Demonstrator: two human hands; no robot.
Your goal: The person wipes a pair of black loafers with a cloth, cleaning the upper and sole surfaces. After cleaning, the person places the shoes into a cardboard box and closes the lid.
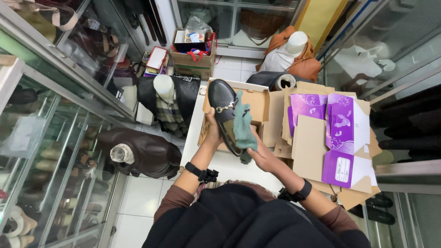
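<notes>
My left hand [212,130] grips a black leather loafer [222,108] with a metal bit across its top, holding it from the left side with the toe pointing away from me. Against the shoe's right side my right hand [262,156] presses a green cloth [244,125]. Both wrists wear black bands. The shoe hovers over an open brown cardboard shoe box [258,102] that rests on a white table [228,166].
Flattened purple-and-cardboard shoe boxes [330,138] pile up on the table's right. Headless mannequin torsos in jackets [142,154] stand on the tiled floor at left and ahead. Glass display cabinets [50,124] line both sides. A carton of goods [193,57] sits on the floor ahead.
</notes>
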